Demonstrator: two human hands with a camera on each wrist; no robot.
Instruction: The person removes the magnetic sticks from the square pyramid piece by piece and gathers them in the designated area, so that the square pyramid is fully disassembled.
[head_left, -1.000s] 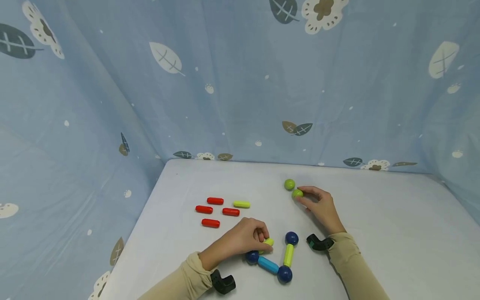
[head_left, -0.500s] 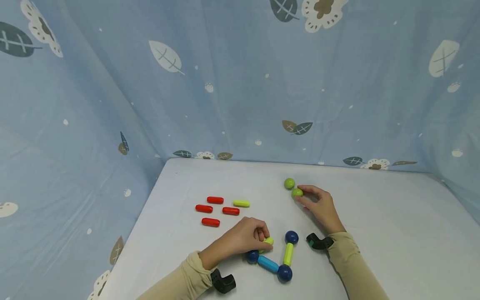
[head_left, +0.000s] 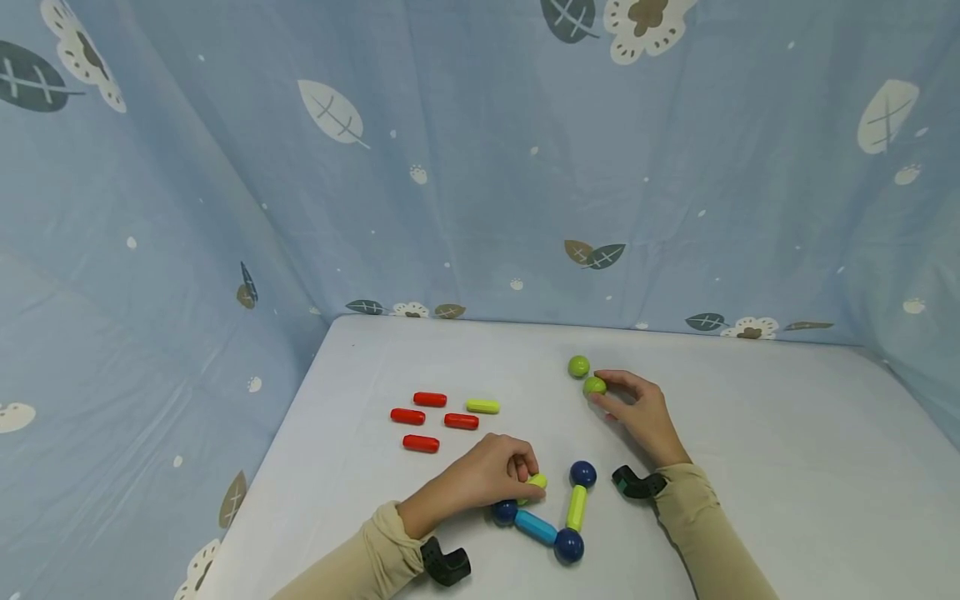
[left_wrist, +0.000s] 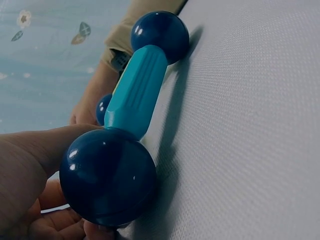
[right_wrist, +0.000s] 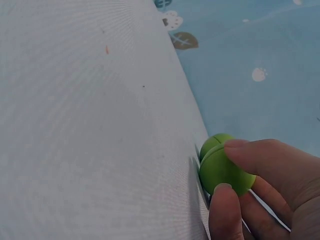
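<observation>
My left hand [head_left: 489, 472] pinches a short yellow-green rod [head_left: 537, 481], most of it hidden by the fingers. Below that hand sits a dark blue ball [head_left: 504, 512], joined to a light blue rod [head_left: 536, 527]. A second dark blue ball [head_left: 568, 546] links this rod to another yellow-green rod [head_left: 576, 508], which ends in a third dark blue ball [head_left: 582, 474]. In the left wrist view, the nearest blue ball [left_wrist: 107, 177] lies close against the fingers. Farther back, my right hand [head_left: 643, 419] holds a green ball [right_wrist: 225, 172] between thumb and fingers.
Another green ball [head_left: 578, 366] lies just behind the held one. Several red rods [head_left: 422, 443] and a loose yellow-green rod [head_left: 483, 407] are spread on the left of the white table [head_left: 787, 467]. A patterned blue curtain [head_left: 480, 183] rises behind the table.
</observation>
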